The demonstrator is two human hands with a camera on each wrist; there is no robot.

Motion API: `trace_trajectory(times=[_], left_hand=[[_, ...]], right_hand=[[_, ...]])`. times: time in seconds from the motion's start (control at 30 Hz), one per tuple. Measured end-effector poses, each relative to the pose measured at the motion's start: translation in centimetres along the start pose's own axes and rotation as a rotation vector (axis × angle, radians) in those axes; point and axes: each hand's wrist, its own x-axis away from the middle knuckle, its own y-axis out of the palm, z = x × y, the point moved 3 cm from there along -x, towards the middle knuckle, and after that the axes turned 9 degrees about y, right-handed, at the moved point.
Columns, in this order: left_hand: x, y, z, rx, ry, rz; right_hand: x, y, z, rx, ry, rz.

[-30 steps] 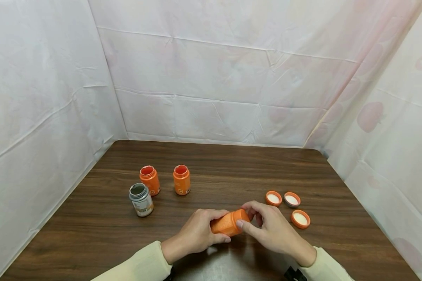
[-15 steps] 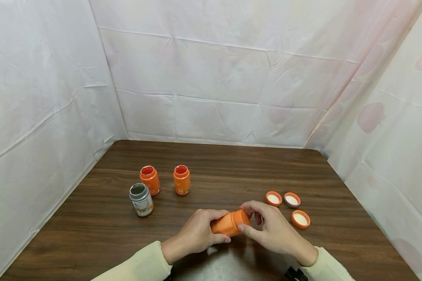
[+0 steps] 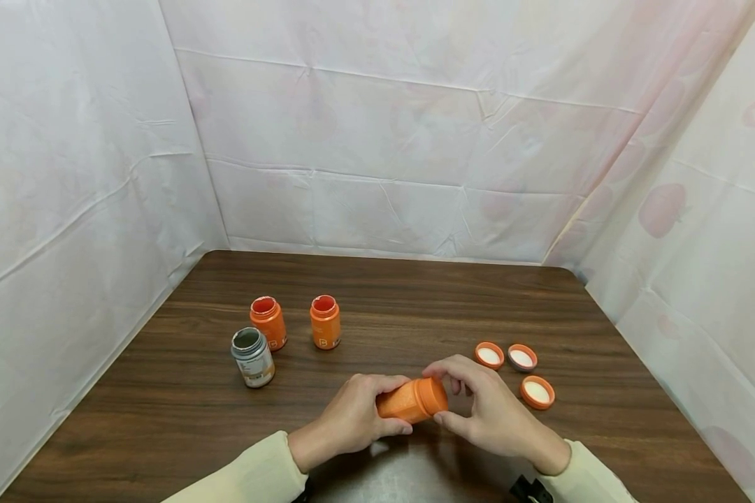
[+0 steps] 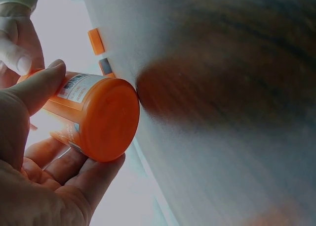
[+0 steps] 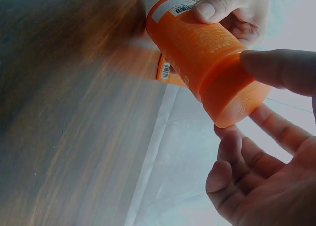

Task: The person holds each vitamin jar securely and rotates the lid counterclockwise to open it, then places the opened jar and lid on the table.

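A capped orange bottle (image 3: 399,403) is tilted sideways over the table in my left hand (image 3: 355,412), whose thumb and fingers grip its body. Its base faces the left wrist camera, and a white barcode label (image 4: 80,87) shows beside the thumb. My right hand (image 3: 493,412) is at the other end, its thumb and index finger at opposite sides of the orange lid (image 5: 237,95). The other right fingers are bent below the lid in the right wrist view. Left of the hands stand a grey open bottle (image 3: 254,360) and two orange open bottles, one behind it (image 3: 269,325) and one further right (image 3: 325,325).
Three loose lids lie with white insides up on the right of the brown wooden table (image 3: 403,300): the left lid (image 3: 489,355), the back lid (image 3: 522,358) and the front lid (image 3: 537,392). White patterned sheets (image 3: 377,140) enclose the back and sides.
My right thumb has slid down from the lid's face to its lower edge, while the index finger has shifted slightly left over the top. The left hand and the bottle have barely moved.
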Motion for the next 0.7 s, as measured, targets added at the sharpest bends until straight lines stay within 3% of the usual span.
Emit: trace_trajectory(times=[0.4,0.7], left_hand=[[-0.02,-0.02,-0.07,-0.007,0.003,-0.009],[0.01,-0.01,-0.12,-0.012,-0.005,-0.005]], right_hand=[[-0.21,-0.02,-0.15,-0.035,-0.087,-0.001],[-0.13,-0.02,-0.14,-0.026,-0.019,0.001]])
